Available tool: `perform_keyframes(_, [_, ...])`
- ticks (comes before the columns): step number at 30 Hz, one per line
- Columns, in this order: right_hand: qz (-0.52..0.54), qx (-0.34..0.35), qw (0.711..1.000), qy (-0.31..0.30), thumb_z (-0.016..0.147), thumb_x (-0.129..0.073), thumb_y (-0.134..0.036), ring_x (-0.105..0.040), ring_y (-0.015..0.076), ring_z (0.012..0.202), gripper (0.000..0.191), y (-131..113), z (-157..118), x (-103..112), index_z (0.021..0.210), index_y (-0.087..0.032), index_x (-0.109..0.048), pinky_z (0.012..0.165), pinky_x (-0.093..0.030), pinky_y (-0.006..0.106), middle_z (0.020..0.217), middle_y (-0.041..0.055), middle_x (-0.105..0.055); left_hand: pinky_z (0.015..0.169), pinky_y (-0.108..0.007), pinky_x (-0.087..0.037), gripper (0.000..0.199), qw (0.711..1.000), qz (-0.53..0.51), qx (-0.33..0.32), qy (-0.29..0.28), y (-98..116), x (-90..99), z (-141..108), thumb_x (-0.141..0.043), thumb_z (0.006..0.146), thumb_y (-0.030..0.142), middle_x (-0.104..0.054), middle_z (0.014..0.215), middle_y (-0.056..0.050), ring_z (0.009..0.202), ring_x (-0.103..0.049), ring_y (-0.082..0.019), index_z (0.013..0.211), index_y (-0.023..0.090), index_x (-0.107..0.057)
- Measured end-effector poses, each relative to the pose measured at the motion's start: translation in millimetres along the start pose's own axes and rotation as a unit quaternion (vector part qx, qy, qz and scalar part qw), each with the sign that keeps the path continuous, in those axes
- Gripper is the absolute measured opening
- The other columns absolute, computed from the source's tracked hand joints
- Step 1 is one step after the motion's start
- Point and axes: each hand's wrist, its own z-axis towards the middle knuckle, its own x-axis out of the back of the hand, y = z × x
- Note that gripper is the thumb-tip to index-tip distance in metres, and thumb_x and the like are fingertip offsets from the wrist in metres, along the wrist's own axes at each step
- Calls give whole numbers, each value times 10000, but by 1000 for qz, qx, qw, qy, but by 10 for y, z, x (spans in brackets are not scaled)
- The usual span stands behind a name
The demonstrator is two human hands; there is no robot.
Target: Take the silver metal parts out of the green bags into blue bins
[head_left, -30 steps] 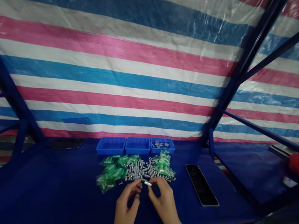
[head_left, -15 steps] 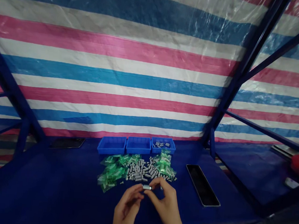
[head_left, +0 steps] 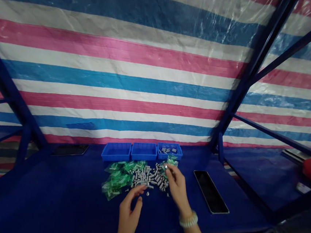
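Observation:
A loose pile of small grey cylinders (head_left: 146,176) lies on the blue table (head_left: 55,184), with green plastic bags (head_left: 116,181) at its left and more (head_left: 171,162) at its far right. My right hand (head_left: 175,186) reaches over the pile's right side, its fingertips pinched on a small silver piece (head_left: 165,167), mostly hidden by the fingers. My left hand (head_left: 130,209) rests open at the near edge of the pile, fingertips close to the cylinders and holding nothing. A pale beaded bracelet (head_left: 188,219) circles my right wrist.
Several blue trays stand in a row behind the pile, and the right one (head_left: 169,150) holds a few grey pieces. A dark tablet (head_left: 211,192) lies to the right, a phone (head_left: 69,149) at the far left. Blue frame bars (head_left: 233,109) and a striped tarp (head_left: 119,87) surround the table.
My hands no longer pinch the silver piece together. They have parted: my right hand moved forward over the pile, and my left hand dropped back and opened.

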Motion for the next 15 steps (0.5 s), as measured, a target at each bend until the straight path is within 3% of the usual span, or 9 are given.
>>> perform_keyframes(3, [-127, 90, 988, 2, 922, -462, -252, -620, 232, 966, 278, 194, 555, 89, 1106, -169, -653, 884, -480, 391, 1042, 115, -679, 907, -406, -520, 293, 1000, 18, 1, 8, -108, 24, 52, -550, 816, 271, -719, 1058, -86, 955, -668, -247, 1061, 201, -694])
perform_keyframes(5, [-179, 88, 980, 16, 888, -466, -191, -631, 230, 898, 329, 334, 800, 85, 1176, -132, -614, 846, -497, 395, 989, 125, -686, 894, -398, -528, 292, 1000, 14, 8, 11, -125, 32, 63, -553, 812, 281, -722, 1044, -88, 940, -673, -245, 1053, 197, -694])
perform_keyframes(7, [-230, 81, 970, 25, 858, -458, -130, -615, 246, 940, 392, 463, 866, 45, 1231, -92, -571, 874, -481, 423, 1006, 149, -677, 882, -387, -536, 288, 1000, 4, 17, 15, -119, 37, 62, -565, 807, 293, -725, 1037, -89, 937, -678, -244, 1045, 196, -696])
perform_keyframes(11, [-257, 100, 961, -5, 855, -414, -71, -590, 248, 990, 408, 567, 561, -28, 1235, -99, -558, 899, -463, 431, 1050, 146, -656, 868, -379, -544, 262, 999, -15, 31, 28, -107, 42, 53, -585, 805, 311, -732, 1014, -94, 921, -688, -248, 1004, 189, -705])
perform_keyframes(15, [-274, 102, 951, -102, 852, -461, -58, -581, 237, 894, 250, 417, 138, -17, 949, -170, -663, 826, -468, 380, 873, 73, -672, 864, -384, -545, 251, 999, -19, 28, 35, -118, 38, 51, -601, 791, 313, -738, 971, -94, 893, -692, -246, 971, 176, -710])
